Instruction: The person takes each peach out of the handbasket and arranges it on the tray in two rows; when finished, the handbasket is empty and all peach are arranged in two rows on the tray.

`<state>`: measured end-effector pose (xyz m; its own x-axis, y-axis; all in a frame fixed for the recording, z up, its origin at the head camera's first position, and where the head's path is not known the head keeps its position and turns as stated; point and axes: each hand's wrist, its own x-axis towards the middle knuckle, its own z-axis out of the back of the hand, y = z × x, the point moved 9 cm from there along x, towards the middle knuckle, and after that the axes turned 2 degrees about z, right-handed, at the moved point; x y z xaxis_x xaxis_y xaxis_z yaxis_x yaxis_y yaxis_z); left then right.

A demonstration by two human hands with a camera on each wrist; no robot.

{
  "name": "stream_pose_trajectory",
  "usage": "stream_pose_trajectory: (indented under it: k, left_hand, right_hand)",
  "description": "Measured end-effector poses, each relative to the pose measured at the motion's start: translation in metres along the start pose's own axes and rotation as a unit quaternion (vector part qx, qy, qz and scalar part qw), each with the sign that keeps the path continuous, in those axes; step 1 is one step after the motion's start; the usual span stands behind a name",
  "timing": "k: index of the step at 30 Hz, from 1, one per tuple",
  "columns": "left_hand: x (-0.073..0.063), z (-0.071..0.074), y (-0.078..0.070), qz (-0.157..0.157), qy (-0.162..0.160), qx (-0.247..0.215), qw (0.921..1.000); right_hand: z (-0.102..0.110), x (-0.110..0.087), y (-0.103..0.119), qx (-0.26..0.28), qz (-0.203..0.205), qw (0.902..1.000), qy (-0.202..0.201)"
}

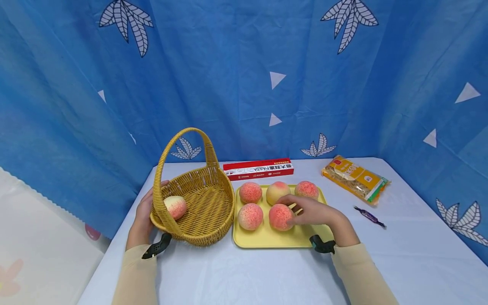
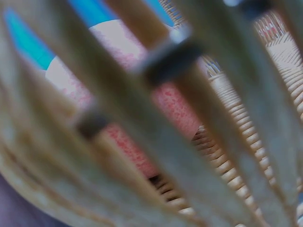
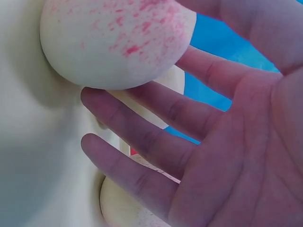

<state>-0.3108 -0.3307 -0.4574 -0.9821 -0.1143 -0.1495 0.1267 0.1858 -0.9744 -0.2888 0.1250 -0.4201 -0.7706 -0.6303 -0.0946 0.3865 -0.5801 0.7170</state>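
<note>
A wicker basket (image 1: 207,202) with a tall arched handle stands on the table, one peach (image 1: 176,207) lying at its left side. My left hand (image 1: 144,215) holds the basket's left side from outside, its fingers partly hidden by the wicker; blurred slats fill the left wrist view. Right of the basket is a yellow tray (image 1: 274,242) with several pink-speckled peaches in two rows. My right hand (image 1: 310,212) grips the front-row peach (image 1: 280,217) on the tray, thumb on one side and fingers on the other. In the right wrist view the little finger stands apart from that peach (image 3: 113,47).
Behind the tray lies a red and white pasta box (image 1: 259,169). A yellow pasta bag (image 1: 354,178) rests at the back right, with a small purple wrapped candy (image 1: 370,217) in front of it. A blue curtain (image 1: 244,84) hangs behind the white table (image 1: 244,275).
</note>
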Motion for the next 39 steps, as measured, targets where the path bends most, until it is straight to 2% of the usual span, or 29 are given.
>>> stream_pose_trajectory:
  k: [6, 12, 17, 24, 39]
  left_hand:
    - [0.000, 0.000, 0.000, 0.002, 0.002, 0.006, 1.0000]
    - [0.001, 0.000, -0.001, -0.001, 0.003, 0.002, 1.0000]
    - [0.002, -0.001, -0.002, -0.003, 0.002, 0.003, 1.0000]
    - [0.001, 0.001, 0.000, 0.003, 0.001, -0.001, 1.0000]
    - [0.001, 0.000, 0.000, -0.017, 0.015, -0.019, 0.9996]
  right_hand:
    - [0.008, -0.002, -0.001, -0.003, -0.021, 0.9994, -0.026]
    - [0.014, -0.002, 0.002, -0.001, -0.023, 0.9985, -0.049]
    - [0.021, -0.002, 0.008, -0.003, -0.009, 0.9966, -0.081]
    - [0.021, 0.000, 0.018, -0.004, 0.016, 0.9950, -0.099]
    - [0.024, 0.005, 0.035, -0.013, 0.038, 0.9852, -0.167]
